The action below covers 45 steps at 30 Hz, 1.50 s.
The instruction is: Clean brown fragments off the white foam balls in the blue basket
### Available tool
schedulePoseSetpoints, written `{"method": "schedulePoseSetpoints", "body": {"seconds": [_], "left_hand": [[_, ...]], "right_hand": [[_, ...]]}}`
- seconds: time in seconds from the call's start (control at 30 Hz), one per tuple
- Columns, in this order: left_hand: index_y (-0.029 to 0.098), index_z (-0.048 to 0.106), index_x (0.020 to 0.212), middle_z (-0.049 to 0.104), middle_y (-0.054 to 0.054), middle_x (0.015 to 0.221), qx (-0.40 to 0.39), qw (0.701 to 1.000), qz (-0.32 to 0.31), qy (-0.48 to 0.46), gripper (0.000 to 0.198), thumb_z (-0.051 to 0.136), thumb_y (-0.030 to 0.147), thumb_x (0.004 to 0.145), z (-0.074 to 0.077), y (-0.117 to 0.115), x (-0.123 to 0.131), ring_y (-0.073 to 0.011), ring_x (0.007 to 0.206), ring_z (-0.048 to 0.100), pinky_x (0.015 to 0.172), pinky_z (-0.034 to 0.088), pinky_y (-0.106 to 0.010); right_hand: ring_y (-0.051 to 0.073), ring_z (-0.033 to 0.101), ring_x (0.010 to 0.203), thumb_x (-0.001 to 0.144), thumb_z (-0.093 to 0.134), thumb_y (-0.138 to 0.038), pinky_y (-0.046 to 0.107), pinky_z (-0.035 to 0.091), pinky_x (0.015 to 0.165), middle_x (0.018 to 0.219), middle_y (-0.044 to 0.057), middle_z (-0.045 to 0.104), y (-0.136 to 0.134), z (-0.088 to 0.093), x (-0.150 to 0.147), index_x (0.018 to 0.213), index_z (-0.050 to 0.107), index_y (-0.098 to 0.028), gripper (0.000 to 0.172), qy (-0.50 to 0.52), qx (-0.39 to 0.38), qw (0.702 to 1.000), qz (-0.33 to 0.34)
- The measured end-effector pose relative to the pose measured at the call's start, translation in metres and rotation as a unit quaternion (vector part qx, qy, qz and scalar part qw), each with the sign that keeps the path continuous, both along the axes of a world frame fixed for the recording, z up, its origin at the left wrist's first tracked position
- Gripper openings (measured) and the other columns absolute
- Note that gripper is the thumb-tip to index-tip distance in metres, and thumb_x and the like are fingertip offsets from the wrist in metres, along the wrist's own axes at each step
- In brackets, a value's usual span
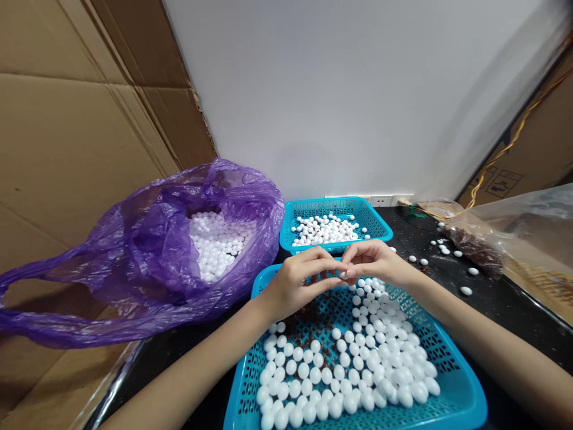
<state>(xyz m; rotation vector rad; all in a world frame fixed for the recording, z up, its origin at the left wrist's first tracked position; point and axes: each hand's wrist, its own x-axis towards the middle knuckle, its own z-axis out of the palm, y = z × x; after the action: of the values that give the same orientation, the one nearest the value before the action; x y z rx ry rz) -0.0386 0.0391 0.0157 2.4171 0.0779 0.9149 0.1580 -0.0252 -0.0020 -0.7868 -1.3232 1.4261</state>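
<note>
Above the far part of a large turquoise plastic basket [465, 388], my left hand [304, 278] and my right hand [373, 263] meet at the fingertips. Pinched between them is one small white egg-shaped ball [342, 275], mostly covered by fingers. Both hands are closed on it. Many similar white balls [380, 358] lie in the basket below, heaped at the near and right sides. Dark brown shreds [308, 322] are scattered over the basket floor beneath my left hand.
A smaller turquoise basket [385, 230] with white balls stands behind, against the wall. To the left, a purple plastic bag [147, 239] gapes open with white balls inside. Loose balls and a clear bag of brown shreds [478, 251] lie right on the black tabletop [430, 286].
</note>
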Motion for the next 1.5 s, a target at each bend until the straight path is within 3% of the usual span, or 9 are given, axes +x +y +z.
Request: {"method": "schedulePoseSetpoints", "body": {"seconds": [0.37, 0.57, 0.73, 0.87, 1.07, 1.5], "left_hand": [[0.017, 0.065, 0.099, 0.061, -0.004, 0.084, 0.018, 1.0, -0.003, 0.011, 0.016, 0.061, 0.021, 0.083, -0.0001, 0.0005, -0.0005, -0.012, 0.073, 0.058, 0.067, 0.05, -0.023], [0.019, 0.061, 0.108, 0.058, -0.006, 0.091, 0.097, 0.993, 0.005, 0.061, 0.022, 0.052, 0.019, 0.089, 0.0027, -0.0026, -0.0029, -0.0148, 0.085, 0.057, 0.075, 0.051, -0.027], [0.018, 0.061, 0.105, 0.063, -0.006, 0.094, 0.155, 0.987, 0.026, 0.019, 0.019, 0.055, 0.019, 0.087, 0.0032, -0.0034, -0.003, -0.0162, 0.088, 0.057, 0.078, 0.05, -0.03], [0.018, 0.061, 0.102, 0.066, -0.004, 0.094, 0.139, 0.99, 0.025, -0.004, 0.016, 0.058, 0.018, 0.086, 0.0046, -0.0041, -0.0024, -0.0149, 0.086, 0.06, 0.079, 0.05, -0.029], [0.017, 0.063, 0.098, 0.069, -0.005, 0.093, 0.105, 0.994, 0.031, -0.017, 0.013, 0.055, 0.017, 0.087, 0.0042, -0.0054, -0.0025, -0.0156, 0.089, 0.064, 0.08, 0.053, -0.029], [0.016, 0.063, 0.097, 0.068, -0.005, 0.09, 0.086, 0.996, 0.026, -0.024, 0.013, 0.057, 0.013, 0.085, 0.002, -0.004, -0.002, -0.0141, 0.087, 0.064, 0.079, 0.053, -0.026]], "right_hand": [[0.01, 0.066, 0.058, 0.069, 0.075, -0.016, 0.022, 0.056, 0.057, 0.069, 0.001, 0.071, -0.0006, 0.0005, -0.0017, 0.076, 0.069, -0.015, 0.009, -0.007, -0.006, 1.0, 0.006], [0.01, 0.065, 0.058, 0.068, 0.077, -0.019, 0.021, 0.056, 0.057, 0.066, 0.0, 0.069, -0.0002, -0.0001, -0.0009, 0.074, 0.067, -0.015, 0.012, -0.014, -0.004, 1.0, 0.007], [0.011, 0.065, 0.058, 0.076, 0.071, -0.03, 0.021, 0.056, 0.055, 0.069, 0.001, 0.067, 0.0002, 0.0008, -0.0007, 0.08, 0.064, -0.015, 0.017, -0.018, 0.021, 1.0, -0.006], [0.011, 0.065, 0.055, 0.081, 0.066, -0.038, 0.021, 0.055, 0.051, 0.069, 0.0, 0.065, 0.0022, -0.0014, 0.0008, 0.084, 0.063, -0.016, 0.022, -0.004, 0.038, 0.999, -0.03], [0.011, 0.065, 0.056, 0.084, 0.061, -0.041, 0.02, 0.055, 0.05, 0.07, 0.001, 0.064, 0.0025, -0.0042, 0.0026, 0.087, 0.062, -0.016, 0.025, -0.022, 0.035, 0.999, -0.013], [0.011, 0.065, 0.055, 0.086, 0.059, -0.039, 0.02, 0.055, 0.049, 0.069, 0.001, 0.065, 0.0026, -0.0041, 0.0016, 0.087, 0.062, -0.016, 0.023, -0.017, 0.041, 0.999, -0.002]]}}
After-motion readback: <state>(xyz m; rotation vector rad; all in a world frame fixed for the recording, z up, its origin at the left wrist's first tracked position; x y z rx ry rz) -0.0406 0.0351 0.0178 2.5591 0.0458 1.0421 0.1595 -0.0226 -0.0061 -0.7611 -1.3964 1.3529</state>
